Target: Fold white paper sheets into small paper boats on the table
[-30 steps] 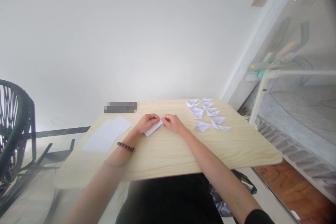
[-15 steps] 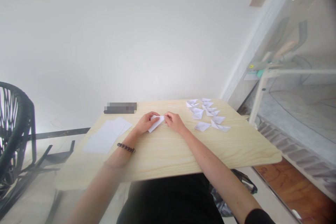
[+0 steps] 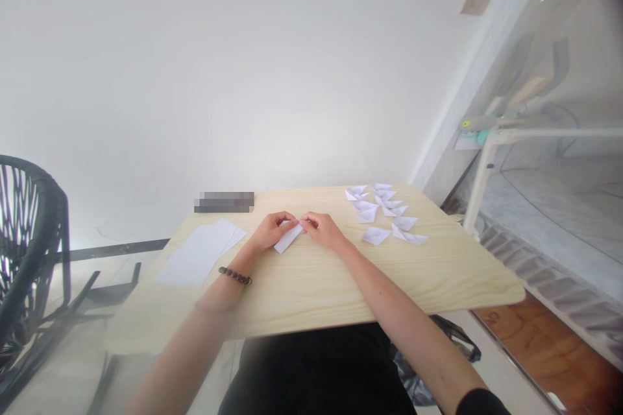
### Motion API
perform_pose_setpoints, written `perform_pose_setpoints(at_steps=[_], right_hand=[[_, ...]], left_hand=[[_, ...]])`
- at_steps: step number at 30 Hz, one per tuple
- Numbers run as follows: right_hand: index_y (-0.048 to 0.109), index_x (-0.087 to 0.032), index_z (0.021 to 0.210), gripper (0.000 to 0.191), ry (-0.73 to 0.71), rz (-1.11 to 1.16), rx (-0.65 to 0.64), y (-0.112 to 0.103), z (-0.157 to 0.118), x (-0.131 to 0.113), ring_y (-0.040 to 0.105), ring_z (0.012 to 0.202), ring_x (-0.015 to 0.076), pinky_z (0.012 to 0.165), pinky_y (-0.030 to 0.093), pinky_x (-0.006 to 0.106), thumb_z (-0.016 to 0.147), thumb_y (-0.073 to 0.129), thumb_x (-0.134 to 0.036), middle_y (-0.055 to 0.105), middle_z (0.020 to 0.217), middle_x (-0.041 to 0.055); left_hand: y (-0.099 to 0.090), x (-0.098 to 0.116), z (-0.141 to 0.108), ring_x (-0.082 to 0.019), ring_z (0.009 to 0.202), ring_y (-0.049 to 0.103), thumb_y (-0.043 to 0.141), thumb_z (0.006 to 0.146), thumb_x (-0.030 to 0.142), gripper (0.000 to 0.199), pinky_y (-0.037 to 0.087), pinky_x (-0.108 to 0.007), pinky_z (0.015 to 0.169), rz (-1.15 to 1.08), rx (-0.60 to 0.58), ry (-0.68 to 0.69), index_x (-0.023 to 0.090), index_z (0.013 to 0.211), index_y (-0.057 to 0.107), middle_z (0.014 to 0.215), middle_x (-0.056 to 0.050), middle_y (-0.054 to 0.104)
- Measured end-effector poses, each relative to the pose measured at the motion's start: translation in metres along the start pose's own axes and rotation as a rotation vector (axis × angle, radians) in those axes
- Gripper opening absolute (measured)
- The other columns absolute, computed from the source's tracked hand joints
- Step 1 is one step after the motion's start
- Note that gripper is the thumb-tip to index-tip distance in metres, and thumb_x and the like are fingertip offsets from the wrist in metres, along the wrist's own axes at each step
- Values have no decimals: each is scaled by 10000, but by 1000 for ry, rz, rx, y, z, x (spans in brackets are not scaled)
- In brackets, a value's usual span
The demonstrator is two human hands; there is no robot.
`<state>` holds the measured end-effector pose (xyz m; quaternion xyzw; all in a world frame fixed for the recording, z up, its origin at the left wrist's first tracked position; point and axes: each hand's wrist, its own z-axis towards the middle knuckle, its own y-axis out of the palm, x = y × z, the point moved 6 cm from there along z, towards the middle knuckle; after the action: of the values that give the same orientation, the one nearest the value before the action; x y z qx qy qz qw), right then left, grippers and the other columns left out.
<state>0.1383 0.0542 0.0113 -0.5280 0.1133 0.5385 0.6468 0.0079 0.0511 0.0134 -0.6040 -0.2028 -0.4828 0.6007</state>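
Left hand (image 3: 269, 231) grips folded paper (image 3: 287, 239); right hand (image 3: 321, 230) pinches its corner. Likely mid-fold; next move probably calls for even edges, firm crease.

The table (image 3: 311, 292) carries white sheets (image 3: 195, 253), folded papers (image 3: 376, 236) and a blurred dark object (image 3: 224, 202).

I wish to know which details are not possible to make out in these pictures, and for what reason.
In the head view:
Paper: far part partly hidden by the left hand and right hand.
Sheets: exact number unclear, because they overlap.
Dark object: blurred by pixel blocks, so what it is cannot be told.
Chair: cut off by the left edge.
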Motion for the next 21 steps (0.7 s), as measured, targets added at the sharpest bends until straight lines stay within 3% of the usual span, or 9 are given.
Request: perform_pose_setpoints(at_steps=[14, 21], right_hand=[[529, -152, 683, 260, 87, 201, -57, 4, 1, 8, 494, 488, 66, 522, 403, 186, 790, 408, -356, 585, 634, 0], [554, -157, 651, 263, 48, 68, -60, 2, -1, 2, 486, 487, 69, 514, 379, 183, 803, 404, -310, 587, 601, -7]], left_hand=[[-6, 2, 1, -93, 529, 434, 449, 732, 436, 331, 326, -193, 458, 53, 57, 14, 144, 793, 593, 644, -1, 547], [-2, 6, 0, -119, 613, 492, 456, 727, 439, 335, 371, -207, 516, -28, 29, 38, 138, 772, 598, 725, -28, 590]])
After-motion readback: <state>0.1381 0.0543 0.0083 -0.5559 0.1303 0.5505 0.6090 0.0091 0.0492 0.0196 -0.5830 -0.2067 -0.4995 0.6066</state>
